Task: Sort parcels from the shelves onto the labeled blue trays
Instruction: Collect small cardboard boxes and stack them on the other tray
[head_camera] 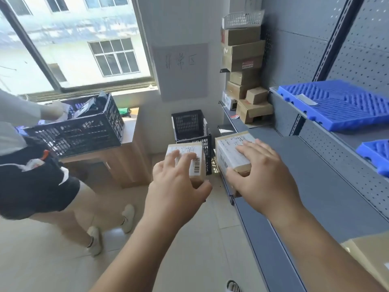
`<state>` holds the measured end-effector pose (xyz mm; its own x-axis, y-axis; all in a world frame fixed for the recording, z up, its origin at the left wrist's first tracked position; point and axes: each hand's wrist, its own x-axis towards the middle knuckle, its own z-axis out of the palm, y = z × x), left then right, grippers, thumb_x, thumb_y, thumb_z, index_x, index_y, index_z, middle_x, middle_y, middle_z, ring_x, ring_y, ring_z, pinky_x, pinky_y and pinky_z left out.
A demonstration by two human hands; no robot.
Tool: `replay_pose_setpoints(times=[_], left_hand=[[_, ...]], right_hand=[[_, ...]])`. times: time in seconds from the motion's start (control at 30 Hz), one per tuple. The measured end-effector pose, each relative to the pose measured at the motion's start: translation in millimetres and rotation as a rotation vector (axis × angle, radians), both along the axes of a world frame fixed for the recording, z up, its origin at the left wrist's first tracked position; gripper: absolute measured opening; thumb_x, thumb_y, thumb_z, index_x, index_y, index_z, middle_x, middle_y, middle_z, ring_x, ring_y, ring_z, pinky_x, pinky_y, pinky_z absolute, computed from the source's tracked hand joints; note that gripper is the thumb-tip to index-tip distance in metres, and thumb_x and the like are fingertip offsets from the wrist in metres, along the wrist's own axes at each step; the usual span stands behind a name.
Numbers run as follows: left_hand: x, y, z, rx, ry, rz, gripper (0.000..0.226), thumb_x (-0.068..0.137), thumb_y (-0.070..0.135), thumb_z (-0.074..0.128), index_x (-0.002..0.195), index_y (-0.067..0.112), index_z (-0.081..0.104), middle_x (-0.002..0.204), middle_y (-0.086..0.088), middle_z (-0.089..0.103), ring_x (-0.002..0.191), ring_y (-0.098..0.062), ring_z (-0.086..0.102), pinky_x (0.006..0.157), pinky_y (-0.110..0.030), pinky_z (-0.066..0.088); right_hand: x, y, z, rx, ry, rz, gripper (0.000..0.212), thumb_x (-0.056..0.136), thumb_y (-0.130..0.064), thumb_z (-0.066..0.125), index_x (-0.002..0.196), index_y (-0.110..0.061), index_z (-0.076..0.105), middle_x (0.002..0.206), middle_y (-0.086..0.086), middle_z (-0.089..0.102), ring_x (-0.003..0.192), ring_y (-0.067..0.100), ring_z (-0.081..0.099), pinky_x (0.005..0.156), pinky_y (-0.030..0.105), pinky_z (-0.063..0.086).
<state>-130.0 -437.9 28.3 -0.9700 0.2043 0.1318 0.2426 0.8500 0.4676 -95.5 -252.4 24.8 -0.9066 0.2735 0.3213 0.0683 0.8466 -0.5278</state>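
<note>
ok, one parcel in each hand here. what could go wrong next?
1. The left hand alone grips the left parcel over open floor; a slip likely means a drop.
2. The right hand holds the right parcel by its near end at the grey shelf's front edge; it could tip off.
3. The fingers cover part of both labels, so a misread could send a parcel to the wrong blue tray.

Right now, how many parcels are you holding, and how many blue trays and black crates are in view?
Parcels in hand: 2
Blue trays: 2
Black crates: 2
Total: 6
</note>
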Motion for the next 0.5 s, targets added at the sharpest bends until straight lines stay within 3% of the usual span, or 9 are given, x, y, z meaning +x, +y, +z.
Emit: replay_pose_setpoints(times=[0.5], left_hand=[[-214, 92, 15, 0.004, 0.045, 0.028, 0.059, 0.087, 0.057, 0.061, 0.140, 0.049, 0.038, 0.159, 0.016, 0.022, 0.143, -0.020, 0.023, 0.101, -0.041, 0.041]], right_hand=[[-218, 99, 12, -0.020, 0.065, 0.033, 0.057, 0.082, -0.036, 0.072, 0.135, -0.018, 0.064, 0.146, -0.002, 0.058, 0.146, 0.016, 0.036, 0.117, 0.035, 0.033]])
